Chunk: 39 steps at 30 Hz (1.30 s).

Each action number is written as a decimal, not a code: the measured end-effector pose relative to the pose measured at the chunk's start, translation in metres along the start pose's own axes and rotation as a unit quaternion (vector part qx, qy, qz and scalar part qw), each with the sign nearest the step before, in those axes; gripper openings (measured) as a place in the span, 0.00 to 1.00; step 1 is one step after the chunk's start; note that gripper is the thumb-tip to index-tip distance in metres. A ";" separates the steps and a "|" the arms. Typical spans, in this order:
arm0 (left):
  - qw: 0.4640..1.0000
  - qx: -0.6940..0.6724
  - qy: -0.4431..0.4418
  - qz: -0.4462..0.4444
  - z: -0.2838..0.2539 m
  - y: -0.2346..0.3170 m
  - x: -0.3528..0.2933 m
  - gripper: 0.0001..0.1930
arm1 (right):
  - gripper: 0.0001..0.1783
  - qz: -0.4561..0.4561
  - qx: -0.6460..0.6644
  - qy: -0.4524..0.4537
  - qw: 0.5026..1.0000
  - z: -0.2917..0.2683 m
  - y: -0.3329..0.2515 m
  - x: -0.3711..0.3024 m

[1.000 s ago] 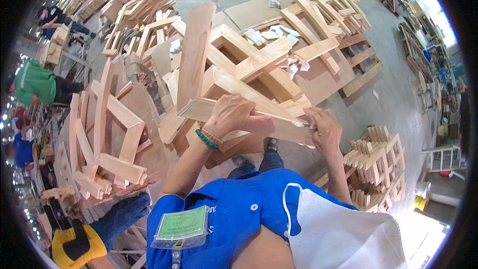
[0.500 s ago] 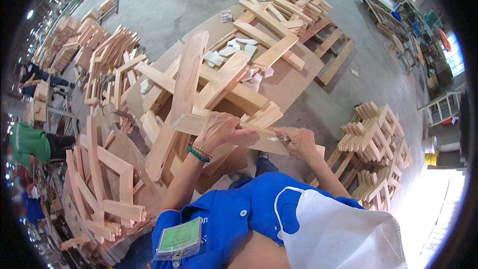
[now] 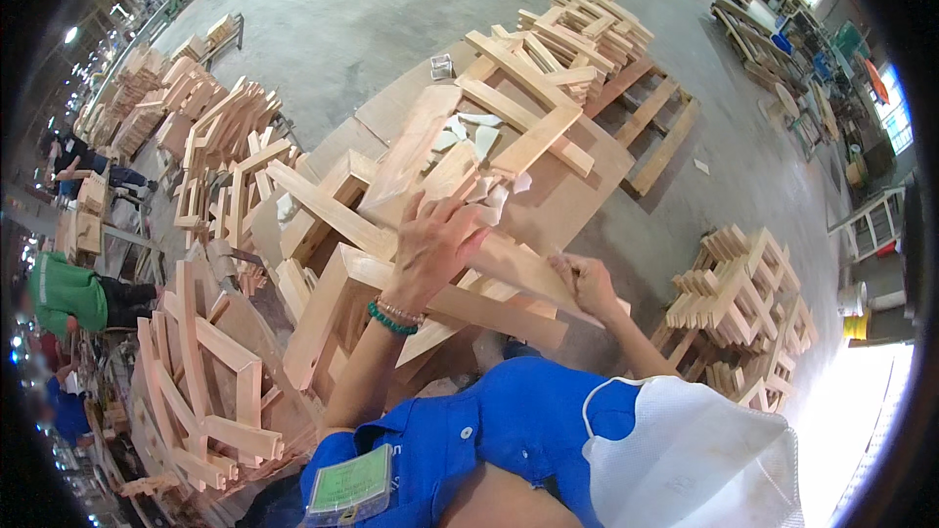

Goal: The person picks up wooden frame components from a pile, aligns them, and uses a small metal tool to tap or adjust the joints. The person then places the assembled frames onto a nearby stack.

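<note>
An angled frame of pale wood (image 3: 520, 267) lies across a heap of similar parts in front of me. My left hand (image 3: 430, 246), with beads at the wrist, grips this frame near its bend, fingers partly spread over the wood and thumb toward the right-hand board. At the upper edge of that same board, my right hand (image 3: 585, 286) is closed. Whatever its curled fingers may contain is hidden. Below the left hand, another wooden frame (image 3: 328, 308) rests with its corner facing up. Torn white scraps (image 3: 483, 142) lie among the parts just beyond the hands.
A brown sheet (image 3: 597, 152) lies beneath the heap. Stacked wooden frames (image 3: 738, 284) stand at right, with more (image 3: 220, 386) at left. Beyond is a pallet (image 3: 657, 152) beside piled parts (image 3: 582, 34). A person in green (image 3: 68, 291) is at far left.
The frame has turned and lowered away from me, its long upright board now lying over the heap. My left hand's fingers have spread; my right hand has moved slightly right along the board.
</note>
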<state>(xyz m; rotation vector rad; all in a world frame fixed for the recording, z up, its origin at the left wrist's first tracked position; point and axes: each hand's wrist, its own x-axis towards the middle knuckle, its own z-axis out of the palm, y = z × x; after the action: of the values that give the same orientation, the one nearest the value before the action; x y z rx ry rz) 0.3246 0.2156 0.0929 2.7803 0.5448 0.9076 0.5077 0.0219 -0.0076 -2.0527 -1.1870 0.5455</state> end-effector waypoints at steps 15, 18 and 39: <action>0.860 -0.074 -0.002 -0.505 -0.045 0.013 -0.167 0.09 | 0.28 0.030 -0.084 0.174 0.981 -0.054 0.103 0.306; 0.815 -0.021 0.025 -0.579 -0.046 0.026 -0.200 0.09 | 0.28 0.056 -0.065 0.167 0.982 -0.058 0.103 0.330; 0.823 0.039 -0.070 -0.562 -0.003 0.022 -0.176 0.10 | 0.25 0.104 -0.113 0.026 0.988 -0.025 0.150 0.352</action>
<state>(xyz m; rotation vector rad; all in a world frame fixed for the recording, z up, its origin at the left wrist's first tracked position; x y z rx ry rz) 0.1970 0.1262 0.0071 1.9081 1.8844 0.3621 0.7839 0.2681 -0.1070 -2.3871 -1.0503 0.4697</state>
